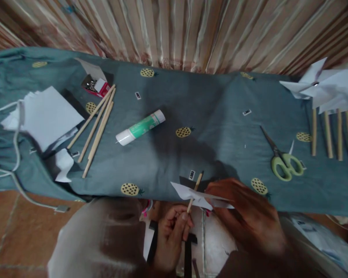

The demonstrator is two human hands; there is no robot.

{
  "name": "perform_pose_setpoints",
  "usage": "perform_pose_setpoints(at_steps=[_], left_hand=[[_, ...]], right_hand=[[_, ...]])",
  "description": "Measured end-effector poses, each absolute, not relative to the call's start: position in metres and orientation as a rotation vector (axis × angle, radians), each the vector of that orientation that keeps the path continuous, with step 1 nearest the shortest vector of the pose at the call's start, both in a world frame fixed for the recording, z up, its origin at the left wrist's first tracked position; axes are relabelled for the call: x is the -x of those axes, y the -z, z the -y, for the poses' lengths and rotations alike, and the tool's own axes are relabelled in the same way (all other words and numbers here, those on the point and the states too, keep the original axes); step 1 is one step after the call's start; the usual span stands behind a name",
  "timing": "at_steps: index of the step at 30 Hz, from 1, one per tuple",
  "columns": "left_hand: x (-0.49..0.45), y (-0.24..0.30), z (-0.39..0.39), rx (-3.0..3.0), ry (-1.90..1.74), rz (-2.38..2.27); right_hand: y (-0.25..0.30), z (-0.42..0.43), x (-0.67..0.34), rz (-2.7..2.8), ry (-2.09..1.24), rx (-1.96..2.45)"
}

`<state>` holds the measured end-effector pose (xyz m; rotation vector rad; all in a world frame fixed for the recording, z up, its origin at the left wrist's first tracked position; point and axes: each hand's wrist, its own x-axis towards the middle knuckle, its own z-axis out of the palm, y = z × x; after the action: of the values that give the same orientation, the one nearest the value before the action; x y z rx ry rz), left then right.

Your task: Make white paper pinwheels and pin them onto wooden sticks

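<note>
The left hand (172,231) is closed around the lower end of a thin wooden stick (199,180), with thumb and fingertips pinched together on it. From that grip the stick's long axis runs up and away from the body, leaning a little to the right, and its free tip ends over the cloth (214,108). Just above the pinch a folded white paper piece (182,190) sits across the stick, spreading to both sides but further to the right. The right hand (246,214) comes in from that side, nearer to the paper than to the stick. Its fingers lie on the paper's right part, but blur hides whether they pinch it.

Further out to the right and beyond the grip lie green-handled scissors (281,160). To the left and beyond it are a glue stick (140,127) and a loose bundle of sticks (97,127), all well apart from both hands.
</note>
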<state>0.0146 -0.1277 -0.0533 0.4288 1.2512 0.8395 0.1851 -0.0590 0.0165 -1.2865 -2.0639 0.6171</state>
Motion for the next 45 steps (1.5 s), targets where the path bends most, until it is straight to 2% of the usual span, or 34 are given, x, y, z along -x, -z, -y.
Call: perform_pose_setpoints(at_steps=[13,38,45], left_hand=[[-0.022,0.060,0.139,-0.428,-0.800,-1.409],[-0.020,0.060,0.142,-0.389,-0.785,-1.401],[-0.020,0.057,0.140,-0.403,-0.756,-1.420]], right_hand=[[0.000,0.069,-0.185,2.119,-0.477,1.292],[-0.005,0.067,-0.190,2.257,-0.592,1.292],[-0.005,0.071,-0.181,2.106,-0.540,1.345]])
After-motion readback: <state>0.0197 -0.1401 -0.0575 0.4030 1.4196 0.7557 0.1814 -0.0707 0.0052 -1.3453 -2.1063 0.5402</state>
